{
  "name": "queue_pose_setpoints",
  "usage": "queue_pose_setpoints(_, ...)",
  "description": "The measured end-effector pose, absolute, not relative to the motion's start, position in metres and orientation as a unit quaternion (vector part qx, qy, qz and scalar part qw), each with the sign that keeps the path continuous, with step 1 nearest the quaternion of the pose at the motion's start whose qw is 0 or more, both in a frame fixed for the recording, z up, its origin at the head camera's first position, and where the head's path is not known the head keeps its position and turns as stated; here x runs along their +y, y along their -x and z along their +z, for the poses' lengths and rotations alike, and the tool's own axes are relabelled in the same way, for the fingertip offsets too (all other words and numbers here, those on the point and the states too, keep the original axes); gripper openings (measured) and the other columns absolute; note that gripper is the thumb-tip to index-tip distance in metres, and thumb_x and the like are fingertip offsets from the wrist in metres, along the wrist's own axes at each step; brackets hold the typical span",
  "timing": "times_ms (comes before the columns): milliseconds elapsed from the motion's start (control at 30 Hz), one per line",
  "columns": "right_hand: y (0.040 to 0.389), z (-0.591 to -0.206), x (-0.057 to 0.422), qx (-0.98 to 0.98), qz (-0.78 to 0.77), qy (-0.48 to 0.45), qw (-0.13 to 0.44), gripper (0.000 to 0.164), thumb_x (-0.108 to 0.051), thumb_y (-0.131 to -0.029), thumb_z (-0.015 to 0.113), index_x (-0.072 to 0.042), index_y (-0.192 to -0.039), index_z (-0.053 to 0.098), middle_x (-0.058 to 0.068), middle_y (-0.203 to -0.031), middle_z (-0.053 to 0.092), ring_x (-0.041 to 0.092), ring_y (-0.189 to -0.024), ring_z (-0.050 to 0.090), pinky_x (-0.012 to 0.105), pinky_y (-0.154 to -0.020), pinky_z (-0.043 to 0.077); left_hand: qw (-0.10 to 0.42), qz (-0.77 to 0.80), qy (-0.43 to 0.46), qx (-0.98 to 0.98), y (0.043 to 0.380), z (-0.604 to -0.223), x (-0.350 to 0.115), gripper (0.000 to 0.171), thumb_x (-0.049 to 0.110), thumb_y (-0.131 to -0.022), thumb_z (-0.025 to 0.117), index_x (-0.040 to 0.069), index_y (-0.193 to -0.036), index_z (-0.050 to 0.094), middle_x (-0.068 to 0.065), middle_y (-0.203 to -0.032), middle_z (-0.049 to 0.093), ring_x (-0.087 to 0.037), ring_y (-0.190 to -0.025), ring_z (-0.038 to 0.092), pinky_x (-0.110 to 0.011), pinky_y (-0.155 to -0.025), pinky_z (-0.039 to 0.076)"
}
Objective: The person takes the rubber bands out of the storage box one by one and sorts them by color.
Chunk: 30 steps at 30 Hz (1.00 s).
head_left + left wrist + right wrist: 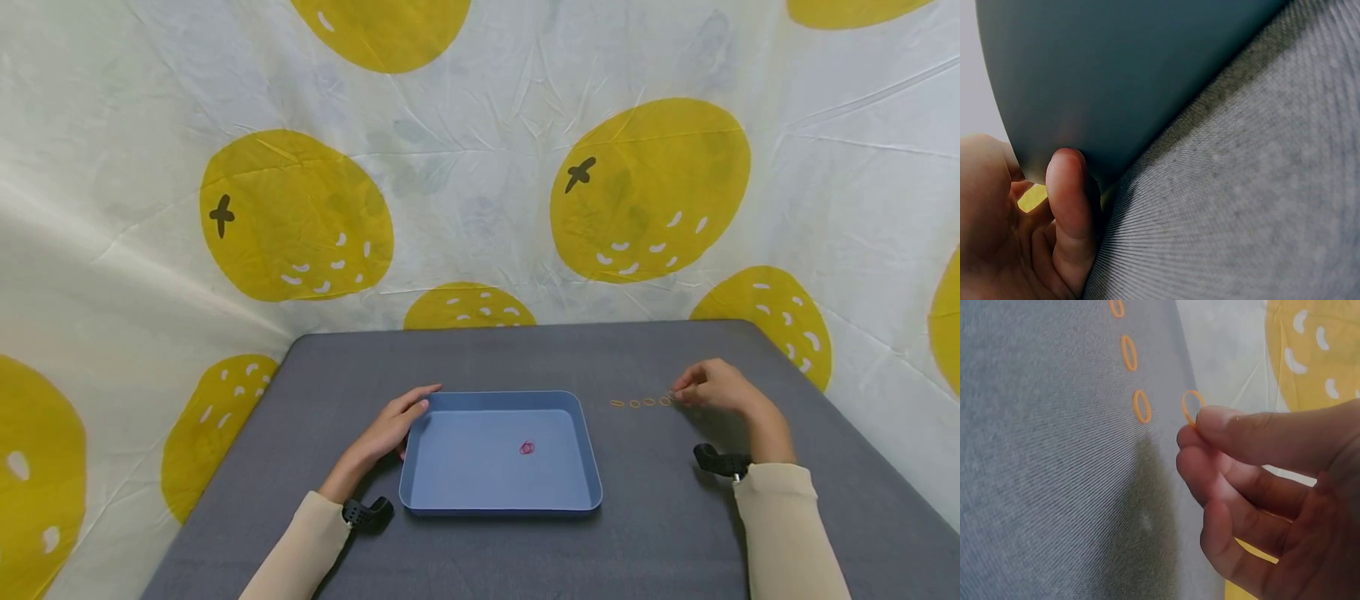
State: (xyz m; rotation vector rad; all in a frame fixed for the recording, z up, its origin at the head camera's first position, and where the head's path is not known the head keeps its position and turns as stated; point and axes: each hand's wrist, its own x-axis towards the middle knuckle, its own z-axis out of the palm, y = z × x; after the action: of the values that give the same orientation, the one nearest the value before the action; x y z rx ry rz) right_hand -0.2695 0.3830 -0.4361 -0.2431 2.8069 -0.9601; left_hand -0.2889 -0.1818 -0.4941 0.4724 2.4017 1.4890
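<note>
At the far left corner of the blue tray [495,510], my left hand [390,425] holds the rim. Close up in the left wrist view, a bent fingertip [1067,169] presses on the tray's outer wall [1116,75]. To the right of the tray, my right hand [716,387] pinches an orange rubber band [1192,400] between thumb and forefinger, raised over the table. Beside it, several similar orange rubber bands [634,403] lie in a row on the cloth; the closest one [1142,406] shows beside the fingertips in the right wrist view.
Inside the tray lies a small tangle of pinkish-red bands [527,447], right of centre. Grey cloth covers the table [480,558]. Behind and beside it hangs a white curtain [480,200] printed with yellow fruit. Each wrist wears a black camera mount [722,461].
</note>
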Motion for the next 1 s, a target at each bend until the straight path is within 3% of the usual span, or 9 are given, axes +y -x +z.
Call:
queue_pose_setpoints(800,0.269,-0.447,0.389,0.957,-0.28,0.017,0.073,0.015,-0.009,-0.09,0.071,0.004,-0.096,0.076,0.004,-0.076,0.07,0.016,-0.07,0.06,0.031,-0.06,0.05,0.138,0.519,-0.164,0.828,0.289,-0.495,-0.181,0.043,0.034,-0.113,0.043,0.03,-0.155,0.048,-0.018,-0.152,0.052,-0.018,-0.044,0.053,-0.035,-0.042,0.05)
queue_pose_setpoints(1000,0.272,-0.434,0.378,0.965,-0.258,0.036,0.042,0.019,-0.015,-0.092,0.071,0.002,-0.1,0.075,0.008,-0.086,0.073,0.018,-0.075,0.061,0.032,-0.065,0.049,0.138,0.52,-0.165,0.827,0.291,-0.496,-0.182,0.043,0.035,-0.113,0.043,0.029,-0.155,0.048,-0.018,-0.152,0.051,-0.018,-0.044,0.052,-0.036,-0.041,0.05)
